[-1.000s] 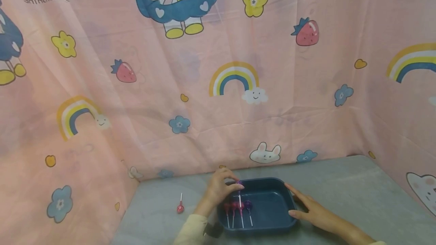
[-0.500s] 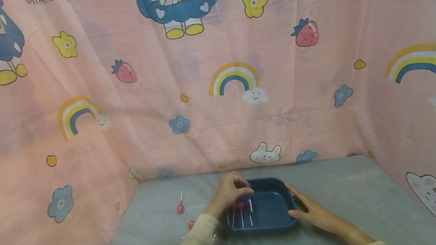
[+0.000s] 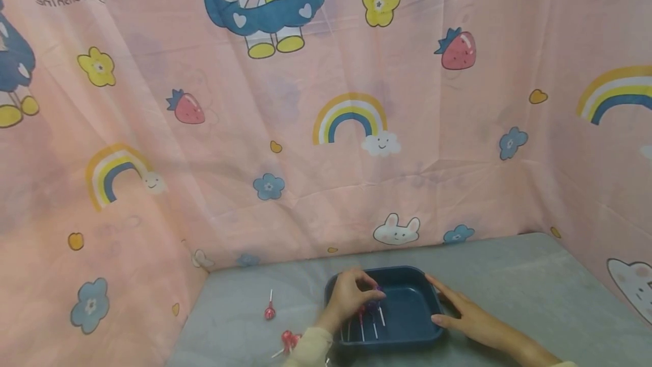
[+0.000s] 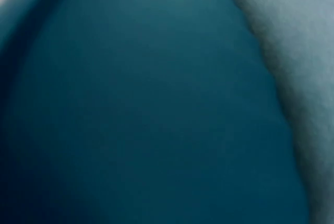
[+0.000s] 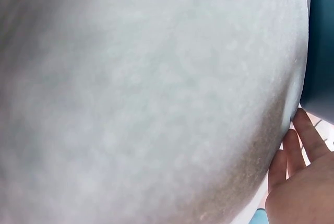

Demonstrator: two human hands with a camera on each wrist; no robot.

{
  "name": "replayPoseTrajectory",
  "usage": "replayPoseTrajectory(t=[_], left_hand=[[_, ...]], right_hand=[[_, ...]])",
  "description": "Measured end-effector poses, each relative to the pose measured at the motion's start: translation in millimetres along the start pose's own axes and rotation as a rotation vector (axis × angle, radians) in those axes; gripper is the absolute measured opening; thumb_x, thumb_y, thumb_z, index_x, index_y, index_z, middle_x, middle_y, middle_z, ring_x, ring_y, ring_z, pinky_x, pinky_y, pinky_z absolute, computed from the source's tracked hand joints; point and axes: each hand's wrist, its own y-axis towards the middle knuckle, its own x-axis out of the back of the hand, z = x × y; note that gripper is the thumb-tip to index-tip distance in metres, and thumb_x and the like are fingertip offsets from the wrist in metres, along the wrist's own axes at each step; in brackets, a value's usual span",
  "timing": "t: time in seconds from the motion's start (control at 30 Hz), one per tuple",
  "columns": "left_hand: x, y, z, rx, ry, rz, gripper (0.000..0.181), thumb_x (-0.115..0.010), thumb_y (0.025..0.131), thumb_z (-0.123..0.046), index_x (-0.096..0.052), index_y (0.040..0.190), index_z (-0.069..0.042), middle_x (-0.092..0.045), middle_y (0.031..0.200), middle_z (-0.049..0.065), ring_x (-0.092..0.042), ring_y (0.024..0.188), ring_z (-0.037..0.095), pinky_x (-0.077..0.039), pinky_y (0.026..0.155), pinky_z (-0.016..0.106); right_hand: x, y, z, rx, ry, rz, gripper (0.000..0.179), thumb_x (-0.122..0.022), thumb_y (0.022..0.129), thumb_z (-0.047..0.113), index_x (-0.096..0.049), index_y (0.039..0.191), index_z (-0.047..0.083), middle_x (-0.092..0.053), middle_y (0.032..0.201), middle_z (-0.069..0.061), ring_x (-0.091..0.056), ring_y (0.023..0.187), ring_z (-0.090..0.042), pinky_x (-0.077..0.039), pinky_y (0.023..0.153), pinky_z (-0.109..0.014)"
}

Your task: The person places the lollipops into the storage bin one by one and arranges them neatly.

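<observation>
A purple lollipop [image 3: 378, 287] is held over the left half of a dark blue tray [image 3: 415, 313], its white stick pointed toward the near side. Whether the tray floor is touched by the stick cannot be told. The wrapped head is pinched between the thumb and fingers of the left hand [image 3: 350, 297], which are closed down to the width of the candy and by which the head is partly covered. Just left of the held stick, more lollipops are laid in a row on the tray floor, with their sticks [image 3: 362, 330] turned to the near side; most of their heads are hidden by the left hand, though a red one [image 3: 361, 315] can be made out.

The right end of the tray is touched by the right hand [image 3: 466, 313]. Its fingers are stretched out toward the far right corner and its thumb is set apart from them at the rim, farther to the near side; nothing loose is held in it. In the right wrist view the fingertips are seen close against the tray's edge.

To the left of the tray, a single red-and-white lollipop [image 3: 270, 312] is seen on the grey worktop [image 3: 229, 302], its stick pointed to the far side. Nearer, a red cluster of lollipops [image 3: 288, 341] is partly covered by a cream sleeve [image 3: 311, 346]. The worktop is backed by a pink cloth [image 3: 326, 61] printed with rainbows, flowers and strawberries.
</observation>
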Motion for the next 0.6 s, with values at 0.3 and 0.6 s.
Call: replayPoseTrajectory(t=[0.3,0.6], left_hand=[[-4.6,-2.5,-0.1,0.005,0.006,-0.037,0.026,-0.083,0.064,-0.042,-0.072,0.079,-0.023,-0.066,0.083,-0.011,-0.058,0.084,0.002,-0.046,0.081,0.019],[-8.8,-3.0,3.7,0.02,0.025,0.002,0.025,-0.083,0.065,-0.04,-0.072,0.079,-0.022,-0.066,0.083,-0.01,-0.059,0.081,0.0,-0.048,0.077,0.016]], right_hand=[[-0.2,-0.7,0.0,0.028,-0.03,-0.012,0.076,-0.053,0.092,0.048,-0.004,0.15,0.04,-0.023,0.154,-0.024,-0.026,0.136,-0.051,-0.028,0.091,-0.077],[0.5,-0.3,0.0,0.037,-0.056,-0.011,0.076,-0.052,0.092,0.048,-0.003,0.15,0.042,-0.02,0.156,-0.022,-0.028,0.136,-0.05,-0.03,0.091,-0.075]])
